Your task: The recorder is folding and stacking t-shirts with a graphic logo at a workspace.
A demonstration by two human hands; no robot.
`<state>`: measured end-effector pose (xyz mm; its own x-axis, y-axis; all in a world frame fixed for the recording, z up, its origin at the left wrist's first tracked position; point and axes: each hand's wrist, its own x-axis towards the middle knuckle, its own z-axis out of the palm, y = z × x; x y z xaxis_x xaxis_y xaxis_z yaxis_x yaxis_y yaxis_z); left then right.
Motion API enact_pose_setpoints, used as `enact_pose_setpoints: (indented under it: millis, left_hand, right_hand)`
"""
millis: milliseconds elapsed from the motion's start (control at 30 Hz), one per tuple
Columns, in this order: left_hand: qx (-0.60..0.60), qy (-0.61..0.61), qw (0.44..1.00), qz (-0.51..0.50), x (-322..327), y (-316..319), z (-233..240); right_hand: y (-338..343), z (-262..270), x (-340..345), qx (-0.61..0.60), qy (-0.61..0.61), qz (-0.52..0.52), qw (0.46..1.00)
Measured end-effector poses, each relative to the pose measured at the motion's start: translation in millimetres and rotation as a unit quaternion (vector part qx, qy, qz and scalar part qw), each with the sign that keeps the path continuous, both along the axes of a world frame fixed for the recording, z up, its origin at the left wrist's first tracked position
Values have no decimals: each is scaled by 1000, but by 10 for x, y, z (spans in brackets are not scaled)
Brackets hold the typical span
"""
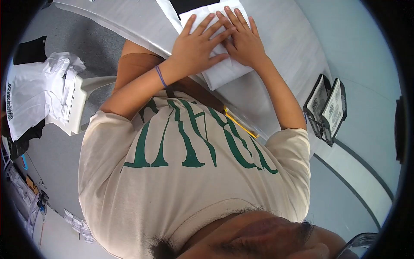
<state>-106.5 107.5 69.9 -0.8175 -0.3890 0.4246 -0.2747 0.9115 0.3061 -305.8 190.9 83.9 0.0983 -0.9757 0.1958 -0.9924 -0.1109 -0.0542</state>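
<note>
A folded white fabric piece [223, 76], perhaps a garment, lies on the pale grey wood-grain table [284, 42] before me. My left hand [197, 48] rests palm down on it, fingers spread, with a thin blue-purple band at the wrist. Also flat on the fabric, my right hand [244, 42] has its fingers apart. The left index finger lies across the right hand, so the two overlap. Just beyond the fingertips is a black cloth [194, 5], cut off by the top of the view. Neither hand grips anything.
At left, a white plastic chair [79, 97] carries white printed shirts [30, 87] and a black cloth [30, 51]. A yellow-edged clear plastic item [241, 122] lies by the table edge near my body. Black holders with printed sheets [333, 108] stand at right.
</note>
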Motion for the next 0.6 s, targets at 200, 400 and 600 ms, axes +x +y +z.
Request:
enact_pose_setpoints:
  millis: [200, 400, 600]
  left_hand:
    - [-8, -84, 995, 45, 391, -136, -28]
    - [13, -89, 995, 47, 504, -254, -103]
    - [43, -30, 998, 33, 352, -384, 47]
  right_hand:
    - [-37, -84, -545, 45, 14, -47, 998]
    - [-216, 59, -1116, 82, 8, 36, 996]
    - [-440, 226, -894, 47, 3, 86, 995]
